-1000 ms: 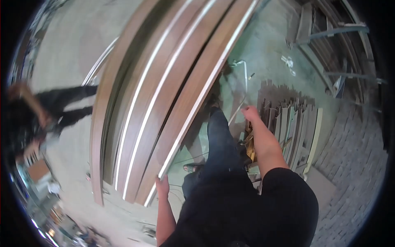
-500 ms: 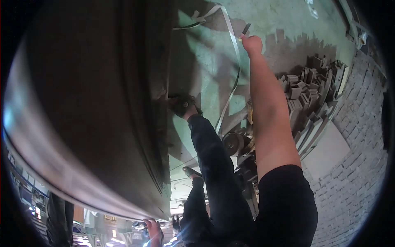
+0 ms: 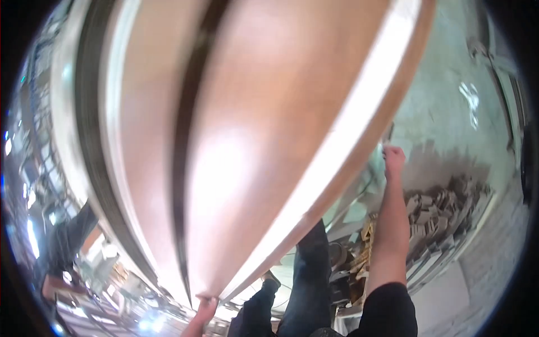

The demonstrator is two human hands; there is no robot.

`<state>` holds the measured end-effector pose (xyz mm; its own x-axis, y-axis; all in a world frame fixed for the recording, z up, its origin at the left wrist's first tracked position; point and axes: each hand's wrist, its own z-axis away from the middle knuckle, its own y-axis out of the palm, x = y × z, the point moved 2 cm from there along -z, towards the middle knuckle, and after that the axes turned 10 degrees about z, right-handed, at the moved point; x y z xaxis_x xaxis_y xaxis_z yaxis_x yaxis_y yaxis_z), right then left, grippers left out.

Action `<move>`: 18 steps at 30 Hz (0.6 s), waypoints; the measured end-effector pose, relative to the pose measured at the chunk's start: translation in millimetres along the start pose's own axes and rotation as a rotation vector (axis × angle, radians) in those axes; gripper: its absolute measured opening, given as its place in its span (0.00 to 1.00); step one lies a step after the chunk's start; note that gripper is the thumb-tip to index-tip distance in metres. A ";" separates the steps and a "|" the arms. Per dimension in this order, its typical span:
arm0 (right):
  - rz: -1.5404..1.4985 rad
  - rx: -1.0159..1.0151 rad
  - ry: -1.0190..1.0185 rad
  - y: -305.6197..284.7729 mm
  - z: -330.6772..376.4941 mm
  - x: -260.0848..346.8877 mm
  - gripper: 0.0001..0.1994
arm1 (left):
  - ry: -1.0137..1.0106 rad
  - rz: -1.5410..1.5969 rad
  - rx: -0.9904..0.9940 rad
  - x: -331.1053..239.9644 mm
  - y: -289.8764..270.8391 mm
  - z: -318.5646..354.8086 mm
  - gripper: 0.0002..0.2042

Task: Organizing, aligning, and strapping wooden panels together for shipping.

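Note:
A large brown panel-like piece (image 3: pixel 258 112) with pale bands and a dark groove fills the middle and left, blurred by motion. My left hand (image 3: pixel 206 309) is at its near end, the fingers closed over the edge. Beyond its right side, my right arm stretches forward above the floor. My right hand (image 3: pixel 394 158) is in a fist, with a short, dark, knife-like tool (image 3: pixel 389 132) sticking up from it. Blur and the panel's edge leave the tool's details unclear.
A heap of board offcuts (image 3: pixel 432 216) lies on the greenish floor (image 3: pixel 443 101) right of my arm. A pale sheet (image 3: pixel 441 295) is beside it. My dark-trousered leg (image 3: pixel 307 275) stands close to the panel. Another person's dark clothing (image 3: pixel 64 241) shows at far left.
My view has swung, so the panel's bright brown face shows instead of its dark side. My right fist appears lower and farther right. The pale strap on the floor is now mostly hidden.

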<state>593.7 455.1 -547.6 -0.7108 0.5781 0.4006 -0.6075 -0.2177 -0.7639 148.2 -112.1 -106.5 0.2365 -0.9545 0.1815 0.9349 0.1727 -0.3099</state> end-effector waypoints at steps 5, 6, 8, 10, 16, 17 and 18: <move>-0.214 0.182 -0.147 -42.9 126.4 56.8 0.10 | -0.063 0.214 -0.063 34.8 0.5 -4.5 0.63; -0.155 0.198 -0.172 -61.3 145.2 58.9 0.12 | -0.146 0.197 -0.159 7.8 1.3 7.0 0.70; -0.163 0.382 -0.156 -84.4 203.6 70.4 0.15 | -0.116 0.258 -0.098 -20.0 -10.7 32.8 0.76; -0.053 0.424 -0.068 -91.1 272.1 104.5 0.13 | -0.111 0.336 -0.138 -3.3 -13.8 41.2 0.76; -0.068 0.620 -0.304 -129.4 445.0 169.4 0.07 | 0.609 0.679 0.101 125.5 -48.7 69.1 0.52; 0.040 0.642 -0.339 -135.3 468.5 170.0 0.07 | 0.639 0.581 0.015 159.4 -38.2 64.4 0.48; 0.062 0.697 -0.347 -143.2 496.2 170.0 0.07 | 0.630 0.487 -0.067 193.6 -28.7 63.0 0.44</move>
<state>383.9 194.4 -119.1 -0.7514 0.2946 0.5904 -0.5636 -0.7519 -0.3421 183.8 -286.5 -3.7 0.4018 -0.7366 -0.5441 0.7422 0.6099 -0.2776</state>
